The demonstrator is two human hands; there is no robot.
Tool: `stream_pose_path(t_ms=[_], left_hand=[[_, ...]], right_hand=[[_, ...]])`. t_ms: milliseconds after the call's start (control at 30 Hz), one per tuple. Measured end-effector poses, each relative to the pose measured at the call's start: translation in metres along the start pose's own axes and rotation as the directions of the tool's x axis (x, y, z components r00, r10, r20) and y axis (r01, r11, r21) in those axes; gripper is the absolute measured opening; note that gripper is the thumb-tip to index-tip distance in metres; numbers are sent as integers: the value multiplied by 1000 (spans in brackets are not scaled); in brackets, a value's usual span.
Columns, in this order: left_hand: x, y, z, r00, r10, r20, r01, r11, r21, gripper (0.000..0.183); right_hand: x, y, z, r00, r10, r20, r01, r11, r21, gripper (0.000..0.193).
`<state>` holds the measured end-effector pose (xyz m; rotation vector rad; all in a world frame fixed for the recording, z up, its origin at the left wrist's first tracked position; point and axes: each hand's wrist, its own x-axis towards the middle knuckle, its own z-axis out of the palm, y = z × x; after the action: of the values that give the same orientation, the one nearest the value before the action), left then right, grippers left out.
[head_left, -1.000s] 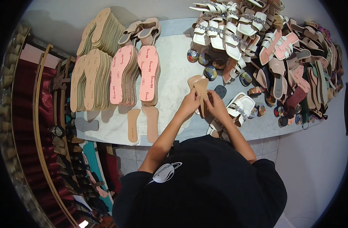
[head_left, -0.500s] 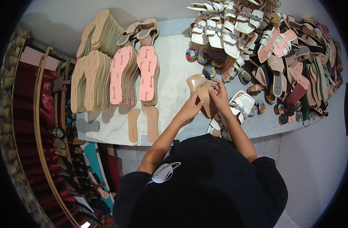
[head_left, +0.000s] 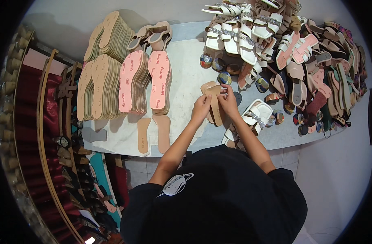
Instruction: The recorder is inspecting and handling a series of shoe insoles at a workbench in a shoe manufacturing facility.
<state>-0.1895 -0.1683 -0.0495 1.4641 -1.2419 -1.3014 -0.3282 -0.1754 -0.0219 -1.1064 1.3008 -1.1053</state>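
A tan shoe insole (head_left: 215, 110) is held upright over the near middle of the table, its toe end pointing away from me. My left hand (head_left: 200, 107) grips its left edge, thumb on top. My right hand (head_left: 229, 101) pinches it near the far end on the right, fingers bent. A second, glossier tan piece (head_left: 209, 85) shows behind the far end; how the two are joined I cannot tell. Right of my right hand lies a dark grey rounded piece (head_left: 238, 98), partly covered. White sandals with jewelled straps (head_left: 257, 114) lie beside my right forearm.
Stacks of beige soles (head_left: 104, 87) and pink printed soles (head_left: 159, 81) stand on the left. Two loose tan insoles (head_left: 143, 136) and a grey sole (head_left: 94, 134) lie along the front edge. White sandals (head_left: 230, 38), multicoloured heels (head_left: 224, 77) and mixed footwear (head_left: 297, 87) crowd the right.
The tan insole has swung more upright and now overlaps the glossy piece. My left hand has moved nearer its middle; both hands are closer together. The dark grey piece has come into view.
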Motion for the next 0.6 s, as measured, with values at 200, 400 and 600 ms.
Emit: stream_pose_path(t_ms=[200, 400, 600], left_hand=[[6, 8, 3, 991, -119, 60, 130, 957, -261, 43], [7, 4, 7, 994, -91, 65, 103, 968, -230, 45], [7, 36, 0, 964, -245, 104, 266, 901, -343, 60]], right_hand=[[0, 6, 1, 998, -58, -33, 52, 985, -163, 44], [-7, -9, 3, 998, -64, -18, 61, 989, -136, 44], [-13, -14, -10, 996, -84, -43, 79, 992, -102, 41]])
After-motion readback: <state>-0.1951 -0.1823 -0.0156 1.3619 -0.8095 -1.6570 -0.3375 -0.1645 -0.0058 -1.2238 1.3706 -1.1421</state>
